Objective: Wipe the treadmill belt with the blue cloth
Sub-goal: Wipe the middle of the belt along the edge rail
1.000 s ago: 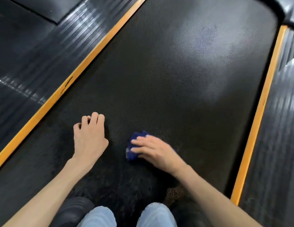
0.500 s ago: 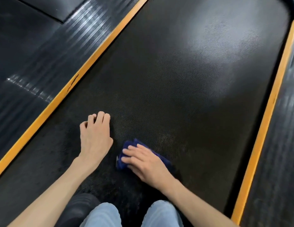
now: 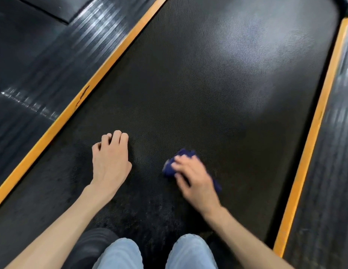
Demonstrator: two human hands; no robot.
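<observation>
The black textured treadmill belt (image 3: 217, 78) fills the middle of the view. My right hand (image 3: 194, 181) presses a bunched blue cloth (image 3: 172, 167) flat onto the belt near its lower middle; the cloth shows at my fingertips and past the wrist side, the rest is hidden under my palm. My left hand (image 3: 111, 162) rests on the belt to the left of the cloth, fingers curled and bearing on the surface, holding nothing.
Orange strips run along the belt's left edge (image 3: 87, 90) and right edge (image 3: 313, 133). Ribbed black side rails lie beyond them, left (image 3: 43, 65) and right (image 3: 336, 152). My knees in light jeans (image 3: 155, 253) and a dark shoe (image 3: 91, 247) sit at the bottom.
My right hand slid the blue cloth left toward my left hand, then back to the right and slightly away from me. My left hand stayed planted on the belt.
</observation>
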